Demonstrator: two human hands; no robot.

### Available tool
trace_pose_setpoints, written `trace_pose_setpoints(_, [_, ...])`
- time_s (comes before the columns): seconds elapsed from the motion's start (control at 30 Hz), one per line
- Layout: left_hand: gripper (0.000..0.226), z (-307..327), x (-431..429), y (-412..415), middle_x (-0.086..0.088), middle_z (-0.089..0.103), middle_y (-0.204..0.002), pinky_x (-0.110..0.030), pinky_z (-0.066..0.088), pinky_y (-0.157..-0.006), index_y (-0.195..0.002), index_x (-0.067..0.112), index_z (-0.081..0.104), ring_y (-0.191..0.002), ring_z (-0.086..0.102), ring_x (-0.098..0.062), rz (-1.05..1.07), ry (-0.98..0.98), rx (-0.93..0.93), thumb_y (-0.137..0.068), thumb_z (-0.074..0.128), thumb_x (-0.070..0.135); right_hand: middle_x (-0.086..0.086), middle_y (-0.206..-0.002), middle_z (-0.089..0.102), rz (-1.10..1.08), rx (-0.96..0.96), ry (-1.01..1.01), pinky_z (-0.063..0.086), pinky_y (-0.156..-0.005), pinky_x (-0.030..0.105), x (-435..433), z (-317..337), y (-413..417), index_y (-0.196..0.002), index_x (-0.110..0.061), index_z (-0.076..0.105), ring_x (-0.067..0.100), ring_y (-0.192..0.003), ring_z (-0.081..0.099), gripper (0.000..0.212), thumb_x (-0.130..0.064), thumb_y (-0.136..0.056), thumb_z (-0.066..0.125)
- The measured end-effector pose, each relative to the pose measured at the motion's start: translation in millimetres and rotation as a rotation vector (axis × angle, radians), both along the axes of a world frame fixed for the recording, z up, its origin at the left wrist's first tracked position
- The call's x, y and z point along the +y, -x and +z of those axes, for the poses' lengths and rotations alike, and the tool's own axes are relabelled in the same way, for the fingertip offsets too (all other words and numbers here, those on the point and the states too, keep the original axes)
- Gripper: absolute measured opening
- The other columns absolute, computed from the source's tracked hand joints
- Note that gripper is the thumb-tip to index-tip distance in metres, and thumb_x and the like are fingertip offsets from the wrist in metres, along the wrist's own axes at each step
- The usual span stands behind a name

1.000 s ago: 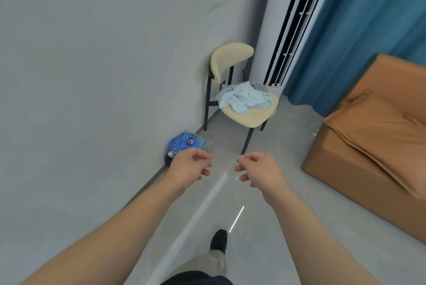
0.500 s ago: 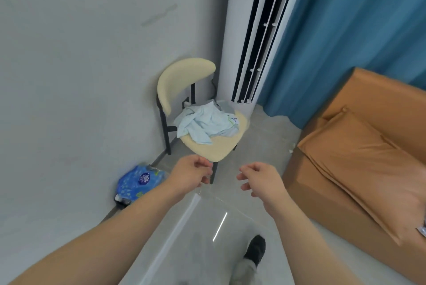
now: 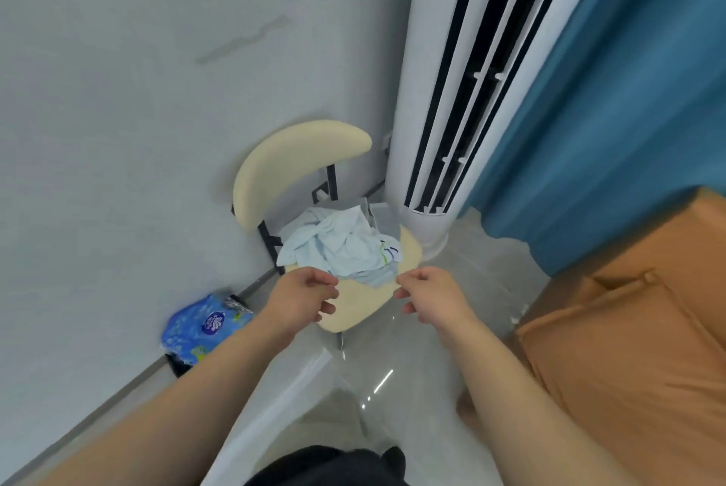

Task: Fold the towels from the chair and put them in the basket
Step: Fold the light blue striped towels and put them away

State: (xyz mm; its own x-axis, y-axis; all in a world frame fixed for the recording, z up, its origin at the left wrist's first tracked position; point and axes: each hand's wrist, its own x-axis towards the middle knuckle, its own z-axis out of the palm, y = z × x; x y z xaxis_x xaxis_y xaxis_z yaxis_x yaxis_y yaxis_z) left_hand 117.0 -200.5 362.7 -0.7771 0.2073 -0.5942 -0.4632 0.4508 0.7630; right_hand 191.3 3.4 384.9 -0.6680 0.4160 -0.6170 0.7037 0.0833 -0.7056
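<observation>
Your left hand (image 3: 302, 301) and right hand (image 3: 432, 297) hover loosely curled, holding nothing, just short of the towels (image 3: 338, 246) heaped unfolded on the chair (image 3: 290, 167) seat. So basically nothing's done yet (no basket in view either): grabbing, folding and stowing are all ahead.

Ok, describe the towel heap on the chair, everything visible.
The towels are a crumpled, unfolded heap of pale blue and white cloth, soft-looking, with short dark and green stripes at its right edge in the view. How many pieces it holds cannot be told. It lies on the rear of the cream chair seat, one corner draping over the seat's left edge. The left hand and right hand hover just in front, neither gripping it.
</observation>
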Motion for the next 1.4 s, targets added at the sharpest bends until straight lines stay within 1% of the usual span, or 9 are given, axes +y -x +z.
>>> trace_pose_setpoints(0.3, [0.013, -45.4, 84.2, 121.5, -0.008, 0.075, -0.101, -0.027, 0.052, -0.063, -0.102, 0.012, 0.069, -0.076, 0.072, -0.019, 0.112, 0.007, -0.052, -0.093, 0.062, 0.007, 0.000, -0.090, 0.074, 0.164, -0.058, -0.120, 0.042, -0.052, 0.023, 103.8, -30.0, 130.0, -0.091, -0.016, 0.067, 0.013, -0.059, 0.062, 0.014, -0.022, -0.098, 0.056])
trace_pose_setpoints(0.6, [0.012, -56.1, 120.5, 184.0, -0.007, 0.075, -0.099, -0.027, 0.052, -0.063, -0.102, 0.012, 0.069, -0.075, 0.071, -0.020, 0.325, 0.057, -0.085, -0.093, 0.063, 0.006, 0.000, -0.091, 0.074, 0.455, -0.152, -0.179, 0.042, -0.053, 0.022, 168.1, -62.8, 230.0, -0.090, -0.012, 0.069, 0.013, -0.061, 0.067, 0.017, -0.018, -0.095, 0.054])
trace_pose_setpoints(0.7, [0.012, -67.2, 133.6, 187.0, -0.007, 0.075, -0.098, -0.027, 0.052, -0.062, -0.102, 0.012, 0.070, -0.075, 0.071, -0.019, 0.437, 0.084, -0.093, -0.092, 0.064, 0.007, -0.004, -0.085, 0.070, 0.625, -0.159, -0.209, 0.043, -0.051, 0.021, 185.5, -82.8, 261.8, -0.093, -0.003, 0.067, 0.015, -0.067, 0.071, 0.020, -0.016, -0.093, 0.053])
trace_pose_setpoints(0.8, [0.013, -76.6, 156.6, 181.6, -0.008, 0.075, -0.098, -0.029, 0.052, -0.064, -0.102, 0.012, 0.070, -0.074, 0.071, -0.019, 0.558, 0.106, -0.125, -0.091, 0.064, 0.007, 0.004, -0.093, 0.072, 0.809, -0.172, -0.251, 0.052, -0.071, 0.029, 205.5, -107.2, 292.4, -0.090, -0.009, 0.069, 0.022, -0.084, 0.072, 0.020, -0.017, -0.092, 0.051])
trace_pose_setpoints(0.87, [0.013, -81.6, 175.6, 174.1, -0.008, 0.075, -0.098, -0.032, 0.052, -0.065, -0.102, 0.012, 0.070, -0.072, 0.070, -0.019, 0.609, 0.133, -0.151, -0.091, 0.064, 0.007, 0.016, -0.098, 0.072, 0.887, -0.192, -0.251, 0.055, -0.075, 0.034, 218.7, -125.6, 308.4, -0.095, -0.001, 0.069, 0.023, -0.079, 0.070, 0.024, -0.017, -0.092, 0.051])
trace_pose_setpoints(0.93, [0.012, -87.5, 193.3, 164.9, -0.007, 0.074, -0.097, -0.032, 0.051, -0.065, -0.100, 0.012, 0.069, -0.070, 0.070, -0.018, 0.680, 0.152, -0.164, -0.091, 0.064, 0.007, 0.018, -0.096, 0.072, 0.977, -0.232, -0.234, 0.060, -0.078, 0.041, 226.2, -145.6, 319.7, -0.096, 0.001, 0.068, 0.027, -0.078, 0.070, 0.025, -0.015, -0.093, 0.050])
trace_pose_setpoints(1.07, [0.011, -106.2, 217.0, 152.8, -0.003, 0.073, -0.093, -0.031, 0.051, -0.065, -0.098, 0.016, 0.069, -0.070, 0.072, -0.017, 0.720, 0.199, -0.161, -0.092, 0.063, 0.009, 0.008, -0.083, 0.065, 1.212, -0.296, -0.315, 0.050, -0.071, 0.030, 227.9, -180.1, 337.3, -0.081, -0.014, 0.063, 0.027, -0.078, 0.063, 0.022, -0.012, -0.093, 0.045])
trace_pose_setpoints(1.23, [0.011, -143.6, 236.1, 129.1, -0.002, 0.073, -0.095, -0.027, 0.048, -0.063, -0.097, 0.018, 0.069, -0.067, 0.072, -0.014, 0.754, 0.166, -0.214, -0.092, 0.063, 0.010, 0.014, -0.109, 0.069, 1.386, -0.349, -0.392, 0.053, -0.089, 0.034, 217.7, -212.4, 341.3, -0.105, -0.013, 0.070, 0.026, -0.092, 0.060, 0.023, -0.011, -0.094, 0.049])
trace_pose_setpoints(1.4, [0.012, -203.0, 233.1, 114.5, -0.002, 0.071, -0.096, -0.024, 0.047, -0.060, -0.097, 0.019, 0.068, -0.069, 0.071, -0.014, 0.764, 0.161, -0.281, -0.093, 0.061, 0.010, 0.015, -0.112, 0.071, 1.448, -0.326, -0.485, 0.055, -0.089, 0.035, 205.7, -261.1, 335.3, -0.109, -0.002, 0.070, 0.031, -0.104, 0.067, 0.028, -0.011, -0.100, 0.045])
